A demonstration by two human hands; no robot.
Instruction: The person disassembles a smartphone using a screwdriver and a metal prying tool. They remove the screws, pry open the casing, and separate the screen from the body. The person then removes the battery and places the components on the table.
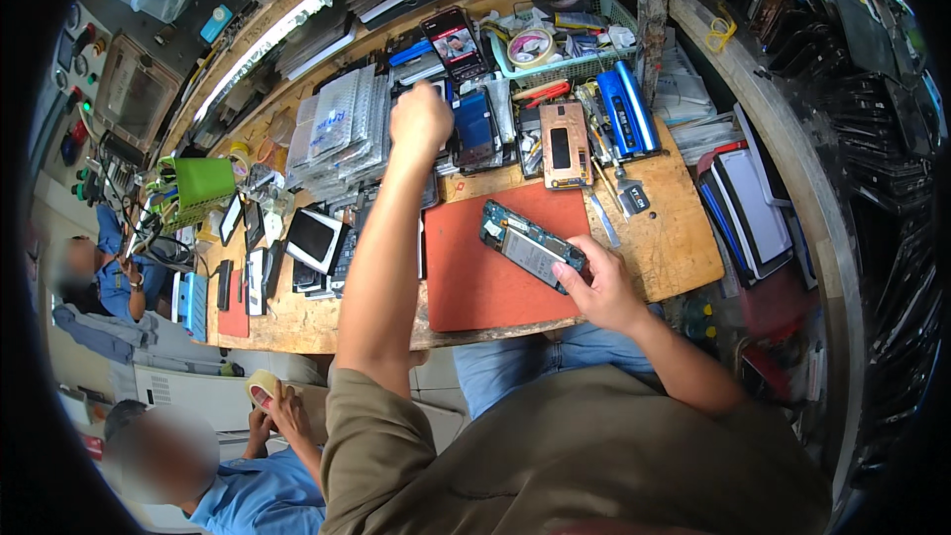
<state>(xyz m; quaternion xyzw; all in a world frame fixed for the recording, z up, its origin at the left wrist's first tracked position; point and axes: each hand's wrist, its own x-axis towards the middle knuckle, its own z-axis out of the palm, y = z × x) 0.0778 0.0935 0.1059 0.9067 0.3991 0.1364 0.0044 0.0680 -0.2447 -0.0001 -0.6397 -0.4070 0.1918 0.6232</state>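
In my right hand (606, 287) is an opened smartphone (525, 250), its back cover off so that the battery and green circuit board show. Thumb and fingers grip its right end, just over the red mat (466, 287). My left arm stretches away over the bench, and my left hand (421, 121) is closed near the stacks of phone parts. Its fingertips are turned from view, so what they hold, if anything, is hidden. Close to that hand are a dark phone screen (475, 129), a propped-up phone with a lit display (456, 45) and clear bubble-wrap sleeves (342, 124).
Right of the mat lie a copper-coloured phone frame (567, 144), a blue cylindrical device (628, 109) and slim tools (604, 223). A green basket (570, 64) holds tape and oddments. A wooden post (651, 20) stands behind. Two people in blue (263, 490) are at the left.
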